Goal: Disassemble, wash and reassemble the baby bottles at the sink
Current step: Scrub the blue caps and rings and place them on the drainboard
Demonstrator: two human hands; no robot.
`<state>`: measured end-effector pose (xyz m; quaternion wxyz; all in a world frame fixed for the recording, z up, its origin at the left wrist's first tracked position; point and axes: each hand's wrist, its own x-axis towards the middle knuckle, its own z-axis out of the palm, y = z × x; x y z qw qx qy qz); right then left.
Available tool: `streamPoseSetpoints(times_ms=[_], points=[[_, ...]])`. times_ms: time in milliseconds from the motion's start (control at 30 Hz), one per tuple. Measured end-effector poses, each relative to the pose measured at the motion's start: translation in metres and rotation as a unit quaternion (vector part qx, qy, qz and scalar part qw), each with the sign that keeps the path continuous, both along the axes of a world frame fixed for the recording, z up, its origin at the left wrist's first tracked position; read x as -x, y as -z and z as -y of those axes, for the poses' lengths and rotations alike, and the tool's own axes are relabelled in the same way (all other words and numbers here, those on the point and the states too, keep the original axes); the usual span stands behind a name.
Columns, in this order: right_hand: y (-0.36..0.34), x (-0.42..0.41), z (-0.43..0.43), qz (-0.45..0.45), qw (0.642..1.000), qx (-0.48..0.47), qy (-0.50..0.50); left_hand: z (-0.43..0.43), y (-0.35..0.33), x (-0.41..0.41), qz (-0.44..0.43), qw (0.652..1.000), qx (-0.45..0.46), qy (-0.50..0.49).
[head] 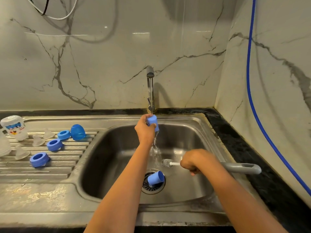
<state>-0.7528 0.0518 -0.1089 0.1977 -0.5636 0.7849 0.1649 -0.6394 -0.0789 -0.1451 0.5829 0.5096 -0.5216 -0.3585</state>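
Observation:
My left hand (145, 130) grips a blue bottle cap (153, 122) under the running water of the tap (150, 89), over the steel sink (193, 132). My right hand (193, 161) holds a bottle brush (167, 163) low in the basin, its grey handle (242, 168) sticking out to the right. A second blue cap (155, 178) lies on its side on the drain (152, 186). On the drainboard (42, 169) at the left stand three blue screw rings (39, 159), a translucent blue cap (77, 132), several clear teats (37, 140) and an upside-down clear bottle (14, 127).
A black stone counter (244, 148) borders the sink at the back and right. A blue hose (252, 98) hangs down the right marble wall. Cables (55, 15) hang at the top left. More clear plastic (4, 145) sits at the far left edge.

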Motion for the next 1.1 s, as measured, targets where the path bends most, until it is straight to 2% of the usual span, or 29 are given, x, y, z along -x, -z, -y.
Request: streamPoseSetpoints(times_ms=[67,133,267,333,400,533,667,767,867,1000,1100], points=[[0.001,0.000,0.001,0.004,1.000,0.000,0.006,0.003,0.002,-0.001,-0.077,0.996,-0.042,0.011],[0.003,0.000,0.001,0.006,1.000,-0.004,0.010,0.009,0.002,-0.004,-0.205,0.969,-0.134,0.035],[0.005,0.000,0.002,0.007,1.000,-0.004,0.010,0.004,0.001,-0.009,-0.435,0.839,-0.315,0.086],[0.004,0.001,0.002,0.008,1.000,-0.003,0.010,0.003,-0.006,-0.009,-0.526,0.775,-0.337,0.093],[0.003,0.002,0.003,0.010,1.000,-0.004,0.015,0.007,-0.016,-0.007,-0.577,0.742,-0.324,0.110],[0.000,0.003,0.002,-0.003,1.000,-0.009,0.007,0.004,-0.012,-0.005,-0.553,0.752,-0.339,0.121],[0.000,0.001,0.001,-0.010,1.000,-0.018,-0.001,-0.002,-0.006,-0.015,-0.581,0.729,-0.338,0.131],[0.003,0.001,0.003,-0.011,1.000,-0.018,0.004,-0.003,-0.002,-0.016,-0.569,0.736,-0.347,0.120],[0.005,0.002,0.004,-0.007,1.000,-0.018,0.003,-0.003,-0.004,-0.016,-0.583,0.724,-0.345,0.129],[0.006,0.003,0.005,-0.013,1.000,-0.028,0.003,-0.004,0.003,-0.013,-0.536,0.758,-0.359,0.097],[0.006,0.005,0.007,-0.012,1.000,-0.025,0.008,-0.002,-0.001,-0.012,-0.541,0.756,-0.353,0.102]])
